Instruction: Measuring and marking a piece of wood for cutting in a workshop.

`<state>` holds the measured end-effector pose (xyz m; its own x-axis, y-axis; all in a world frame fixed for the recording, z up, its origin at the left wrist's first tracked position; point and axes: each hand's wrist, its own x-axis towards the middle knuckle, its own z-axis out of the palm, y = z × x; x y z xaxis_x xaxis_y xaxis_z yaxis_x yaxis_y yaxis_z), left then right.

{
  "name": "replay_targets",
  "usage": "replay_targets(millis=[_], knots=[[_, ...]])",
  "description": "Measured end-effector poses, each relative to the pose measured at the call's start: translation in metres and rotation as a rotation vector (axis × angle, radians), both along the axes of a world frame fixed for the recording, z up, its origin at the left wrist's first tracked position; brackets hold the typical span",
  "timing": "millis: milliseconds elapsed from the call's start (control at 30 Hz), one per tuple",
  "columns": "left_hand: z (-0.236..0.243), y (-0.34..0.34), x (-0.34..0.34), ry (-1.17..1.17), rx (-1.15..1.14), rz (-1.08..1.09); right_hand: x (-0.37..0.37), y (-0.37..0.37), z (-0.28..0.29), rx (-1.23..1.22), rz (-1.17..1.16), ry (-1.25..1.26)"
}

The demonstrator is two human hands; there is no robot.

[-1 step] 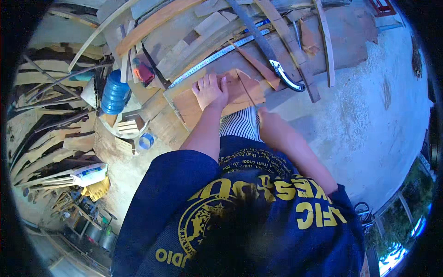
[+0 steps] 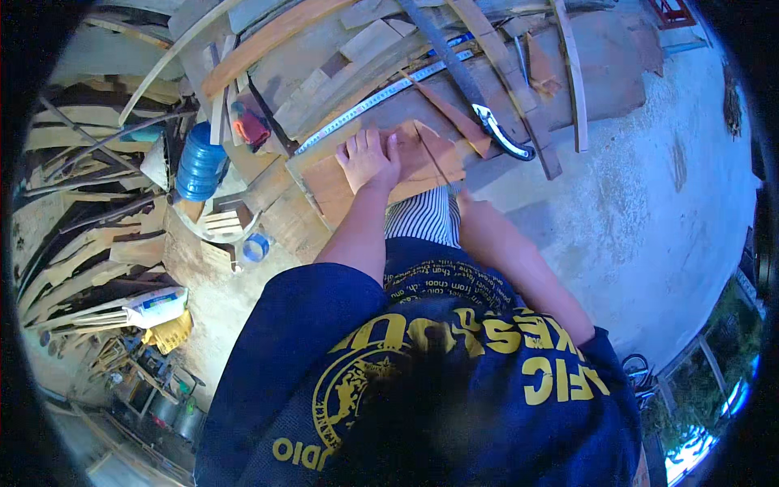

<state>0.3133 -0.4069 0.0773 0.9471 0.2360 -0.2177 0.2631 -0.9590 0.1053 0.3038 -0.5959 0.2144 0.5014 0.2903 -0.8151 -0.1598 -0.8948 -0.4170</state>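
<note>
My left hand [image 2: 372, 162] lies flat with fingers spread on a brown wooden board [image 2: 323, 185], pressing it against the work surface. A thin dark saw blade [image 2: 431, 149], seen edge-on, crosses the board to the right of that hand. At the blade's near end my right hand [image 2: 479, 217] is closed, somewhat blurred, with the handle hidden in it. Just beyond the board stretches a white measuring tape [image 2: 365, 105]. Another handsaw [image 2: 475, 97], with a black and white handle, rests farther off to the right.
Wooden strips [image 2: 507, 73] and offcuts lie across the far side. To the left are a red and black tool [image 2: 250, 126], a blue water jug [image 2: 201, 166] and a round blue object [image 2: 256, 247]. Stacked timber [image 2: 97, 243] fills the far left. Concrete floor [image 2: 633, 219] spreads to the right.
My right hand has shifted slightly toward me and to the right along with the saw. My left hand stays on the board.
</note>
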Motion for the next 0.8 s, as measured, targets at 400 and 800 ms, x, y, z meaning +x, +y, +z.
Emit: replay_targets(millis=[400,800], knots=[[-0.003,-0.001,0.000,-0.001,0.066,0.016,-0.026,-0.015,0.036,0.363,-0.368,-0.645],[0.000,-0.008,0.003,-0.036,0.033,-0.012,-0.010,-0.049,0.189,2.372,0.179,0.317]])
